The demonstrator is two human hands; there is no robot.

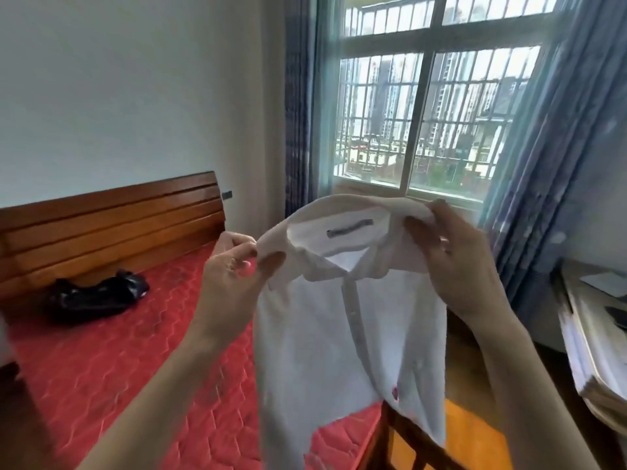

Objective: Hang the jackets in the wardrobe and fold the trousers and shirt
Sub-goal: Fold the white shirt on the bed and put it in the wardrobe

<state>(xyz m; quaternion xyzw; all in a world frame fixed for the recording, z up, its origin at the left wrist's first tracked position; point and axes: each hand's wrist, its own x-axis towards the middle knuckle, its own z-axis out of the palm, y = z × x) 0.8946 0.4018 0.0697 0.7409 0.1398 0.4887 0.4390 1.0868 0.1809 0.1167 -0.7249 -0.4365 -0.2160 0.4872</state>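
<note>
In the head view you hold a white button-front cotton shirt (353, 334) up at the centre of the frame, its collar and label facing you and its body hanging down over the red quilted mattress (135, 351). Your left hand (234, 276) pinches the collar's left end between thumb and fingers; your right hand (454, 262) grips the right end, fingers curled round the cloth. A crumpled black garment (98, 295) lies at middle left near the wooden headboard (112, 218).
</note>
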